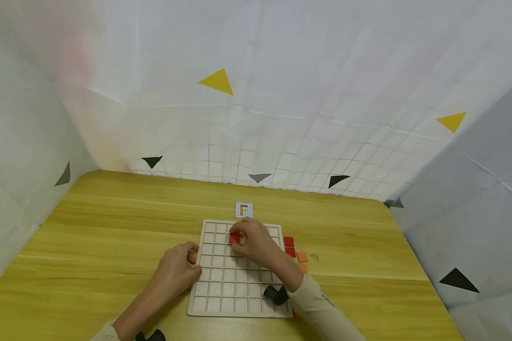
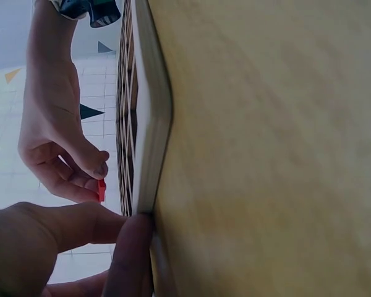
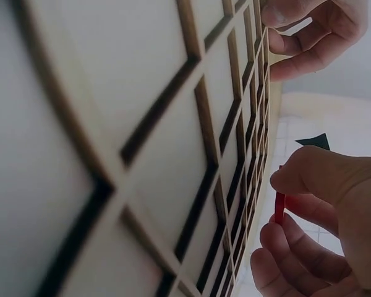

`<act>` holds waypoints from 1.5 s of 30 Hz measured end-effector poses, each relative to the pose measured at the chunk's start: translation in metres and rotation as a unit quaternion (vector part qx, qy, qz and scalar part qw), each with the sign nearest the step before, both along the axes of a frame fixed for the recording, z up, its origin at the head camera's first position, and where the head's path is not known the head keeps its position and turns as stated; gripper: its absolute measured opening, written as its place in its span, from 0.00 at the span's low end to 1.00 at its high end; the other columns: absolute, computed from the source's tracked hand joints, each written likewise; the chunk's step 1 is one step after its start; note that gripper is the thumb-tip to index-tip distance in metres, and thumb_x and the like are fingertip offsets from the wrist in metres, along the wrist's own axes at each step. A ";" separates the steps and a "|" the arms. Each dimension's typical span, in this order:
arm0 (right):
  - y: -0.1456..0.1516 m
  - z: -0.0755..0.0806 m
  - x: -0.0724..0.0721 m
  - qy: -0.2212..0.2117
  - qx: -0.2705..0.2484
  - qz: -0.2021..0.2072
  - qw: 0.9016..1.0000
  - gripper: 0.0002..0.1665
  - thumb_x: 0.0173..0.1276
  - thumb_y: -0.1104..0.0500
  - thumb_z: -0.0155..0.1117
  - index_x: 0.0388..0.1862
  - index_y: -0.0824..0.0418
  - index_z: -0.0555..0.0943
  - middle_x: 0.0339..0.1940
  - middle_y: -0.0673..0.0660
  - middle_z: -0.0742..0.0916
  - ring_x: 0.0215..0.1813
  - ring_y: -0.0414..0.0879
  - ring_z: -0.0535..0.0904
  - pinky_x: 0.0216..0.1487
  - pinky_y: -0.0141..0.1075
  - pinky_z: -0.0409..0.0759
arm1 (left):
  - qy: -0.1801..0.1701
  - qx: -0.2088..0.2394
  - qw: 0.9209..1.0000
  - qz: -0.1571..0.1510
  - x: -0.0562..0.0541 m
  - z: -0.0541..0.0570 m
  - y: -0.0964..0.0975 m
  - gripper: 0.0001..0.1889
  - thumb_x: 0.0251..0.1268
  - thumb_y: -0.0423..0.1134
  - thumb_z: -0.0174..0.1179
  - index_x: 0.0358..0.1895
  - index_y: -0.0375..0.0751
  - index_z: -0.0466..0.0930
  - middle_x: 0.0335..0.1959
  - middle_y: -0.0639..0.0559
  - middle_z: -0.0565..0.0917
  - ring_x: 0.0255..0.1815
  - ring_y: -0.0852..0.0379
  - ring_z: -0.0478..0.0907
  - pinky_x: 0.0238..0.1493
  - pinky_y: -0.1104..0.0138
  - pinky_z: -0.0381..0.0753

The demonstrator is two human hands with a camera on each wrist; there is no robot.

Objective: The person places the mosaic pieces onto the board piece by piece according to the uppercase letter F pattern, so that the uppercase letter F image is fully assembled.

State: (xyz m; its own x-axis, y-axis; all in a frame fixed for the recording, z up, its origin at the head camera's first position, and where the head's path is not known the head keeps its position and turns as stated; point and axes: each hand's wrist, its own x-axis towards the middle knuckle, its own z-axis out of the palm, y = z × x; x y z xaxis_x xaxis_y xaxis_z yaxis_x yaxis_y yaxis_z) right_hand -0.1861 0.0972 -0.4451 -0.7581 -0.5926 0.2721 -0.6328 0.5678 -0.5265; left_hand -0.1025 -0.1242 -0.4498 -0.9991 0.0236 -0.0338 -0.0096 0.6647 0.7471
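A pale wooden grid board [image 1: 239,314] with raised square cells lies on the table. My right hand [image 1: 256,240] is over its upper middle and pinches a red square tile [image 1: 234,238] between thumb and fingers. In the right wrist view the red tile [image 3: 279,207] stands on edge, close over the grid. At the board's left side, my left hand [image 1: 177,267] holds the edge. The left wrist view shows the thumb and a finger of this left hand [image 2: 80,241] meeting at the board's rim.
A small printed pattern card [image 1: 244,210] lies beyond the board's far edge. Red tiles [image 1: 289,242] and orange tiles [image 1: 302,256] lie along the right side, partly behind my right arm. White sheeting [image 1: 256,94] with coloured triangles surrounds the wooden table [image 1: 367,246].
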 end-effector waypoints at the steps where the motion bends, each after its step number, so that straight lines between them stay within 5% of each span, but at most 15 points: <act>1: -0.001 -0.001 -0.001 -0.001 0.002 -0.002 1.000 0.13 0.55 0.68 0.71 0.41 0.61 0.86 0.37 0.52 0.84 0.36 0.48 0.76 0.35 0.34 0.74 | 0.002 -0.001 1.000 0.000 0.000 0.000 0.000 0.22 0.48 0.27 0.70 0.50 0.29 0.81 0.28 0.51 0.78 0.27 0.57 0.73 0.27 0.65 0.74; 45: -0.009 -0.008 -0.009 -0.052 0.052 -0.021 0.997 0.12 0.57 0.63 0.74 0.42 0.59 0.87 0.38 0.50 0.83 0.37 0.42 0.77 0.37 0.32 0.77 | 0.000 0.001 1.000 -0.002 -0.001 -0.002 0.000 0.21 0.48 0.27 0.69 0.50 0.30 0.81 0.29 0.52 0.78 0.28 0.57 0.73 0.28 0.65 0.75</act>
